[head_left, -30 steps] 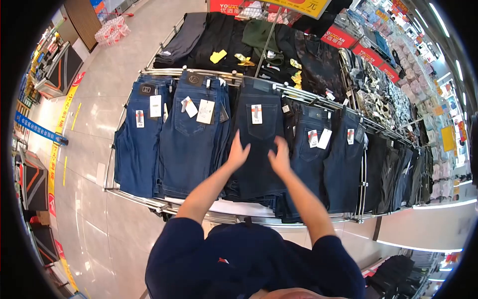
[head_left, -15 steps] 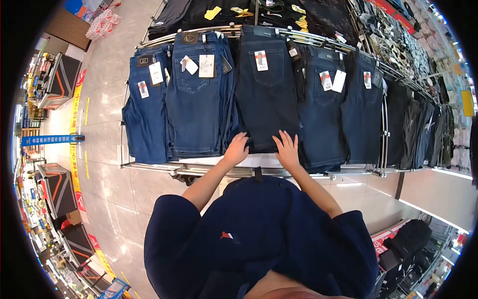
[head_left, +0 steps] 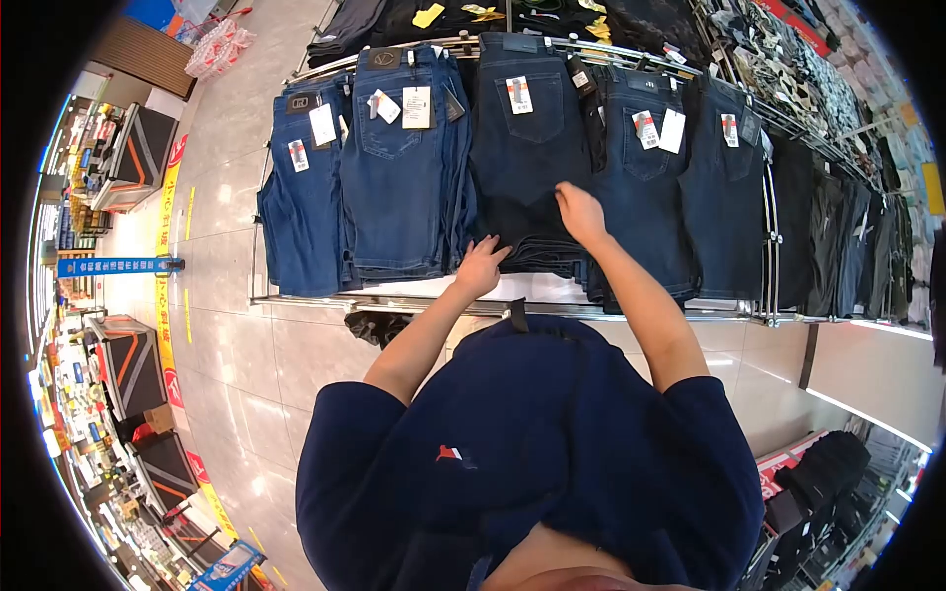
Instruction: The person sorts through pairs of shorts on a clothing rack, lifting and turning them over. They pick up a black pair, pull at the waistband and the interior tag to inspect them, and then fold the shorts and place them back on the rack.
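Observation:
A stack of very dark jeans (head_left: pixel 517 153) lies in the middle of the rack, its top pair bearing a white and red price tag. My right hand (head_left: pixel 579 212) is closed on the lower right part of that top pair, whose lower edge is lifted and shows folded layers beneath. My left hand (head_left: pixel 482 266) rests at the stack's lower left corner with its fingers apart. Blue jeans (head_left: pixel 399 177) with paper tags lie to the left, and dark blue jeans (head_left: pixel 645 197) to the right.
A metal rail (head_left: pixel 591 317) runs along the rack's near edge. More dark trousers (head_left: pixel 818 227) hang at the right. Behind are black clothes (head_left: pixel 650 30) with yellow tags. Tiled floor (head_left: pixel 232 325) with a yellow floor strip (head_left: pixel 166 236) lies at the left.
My right hand has moved up and closed on the top dark jeans, raising their lower edge. My left hand stays near the lower left corner. The view has shifted slightly.

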